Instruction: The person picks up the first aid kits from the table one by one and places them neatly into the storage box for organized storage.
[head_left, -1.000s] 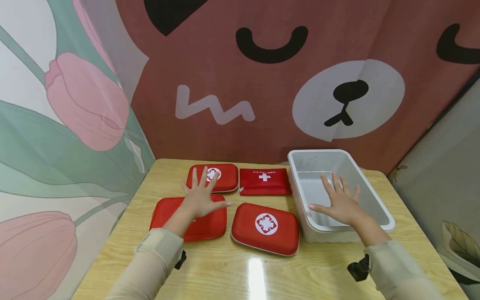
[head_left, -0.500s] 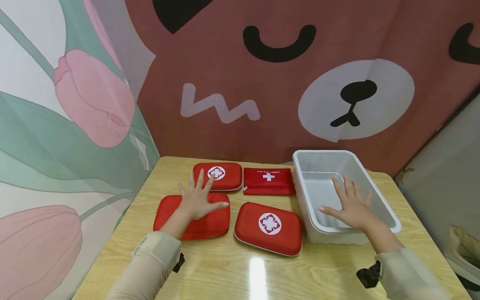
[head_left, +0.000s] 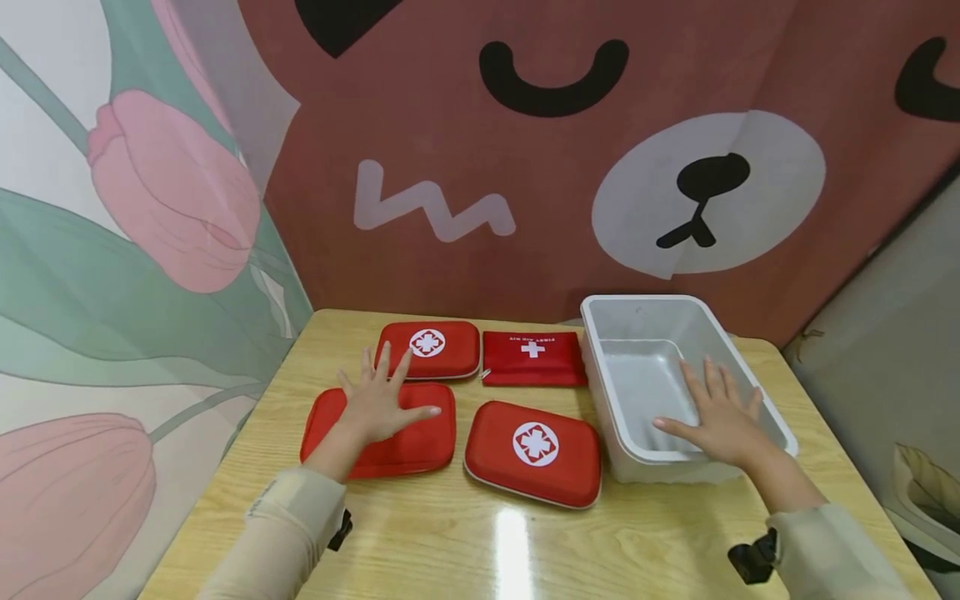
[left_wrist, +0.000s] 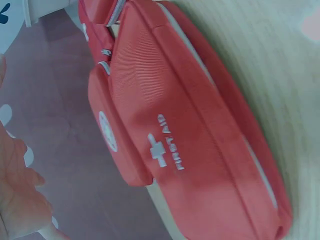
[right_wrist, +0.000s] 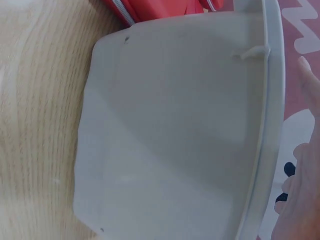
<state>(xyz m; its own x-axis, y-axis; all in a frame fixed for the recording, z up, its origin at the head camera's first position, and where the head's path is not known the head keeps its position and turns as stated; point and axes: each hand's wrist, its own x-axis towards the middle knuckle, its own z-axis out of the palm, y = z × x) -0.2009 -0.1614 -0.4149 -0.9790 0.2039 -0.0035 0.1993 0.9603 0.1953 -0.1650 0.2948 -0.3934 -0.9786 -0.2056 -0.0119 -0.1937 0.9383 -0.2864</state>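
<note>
My left hand point(head_left: 372, 407), fingers spread and holding nothing, hovers over the front-left red first aid case point(head_left: 427, 437). In the left wrist view that first aid case point(left_wrist: 165, 125) shows a white cross and lettering. Over the near part of a white plastic bin point(head_left: 626, 375) hangs my right hand point(head_left: 723, 423), its fingers also spread with nothing in them. To the left of the bin lies another red case point(head_left: 491, 450) with a round white emblem. Behind are a similar red case point(head_left: 457, 354) and a flat red zip pouch point(head_left: 502, 358) with a white cross.
All of this stands on a wooden table point(head_left: 420, 533), against a curtain point(head_left: 450, 275) printed with a bear face. A tulip-print curtain point(head_left: 45, 350) hangs along the left. The bin's front wall point(right_wrist: 170, 125) fills much of the right wrist view.
My left hand has shifted slightly left, and my right hand has moved to the right over the bin. Both hands keep their fingers spread. The cases and bin stay in place.
</note>
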